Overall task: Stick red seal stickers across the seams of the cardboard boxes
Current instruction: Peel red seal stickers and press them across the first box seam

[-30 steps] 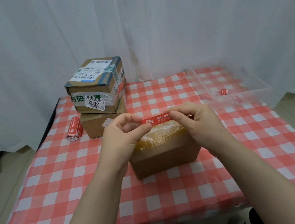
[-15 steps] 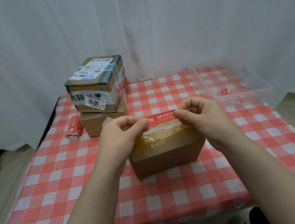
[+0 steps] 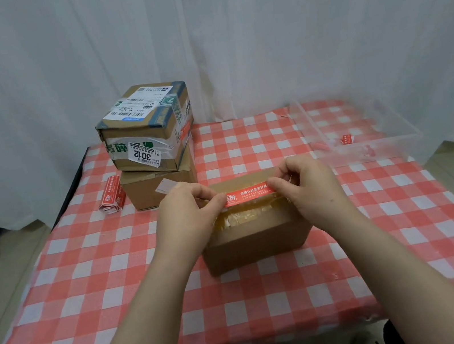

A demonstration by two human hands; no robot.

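A brown cardboard box [image 3: 256, 239] with yellowish tape along its top seam stands in the middle of the checked table. A red seal sticker [image 3: 249, 193] with white print is stretched flat just over the box top. My left hand [image 3: 188, 217] pinches its left end and my right hand [image 3: 306, 188] pinches its right end. I cannot tell whether the sticker touches the box top. At the back left two more cardboard boxes are stacked, a taped and labelled one [image 3: 146, 128] on top of a plain one [image 3: 159, 187].
A roll of red stickers [image 3: 111, 194] lies left of the stack. A clear plastic tray [image 3: 359, 127] at the back right holds a small red sticker piece [image 3: 347, 139]. The red-and-white checked cloth [image 3: 117, 280] covers the table; white curtains hang behind.
Both hands have lowered the sticker slightly toward the box top and drawn it out flatter, with more of its print showing between the fingers.
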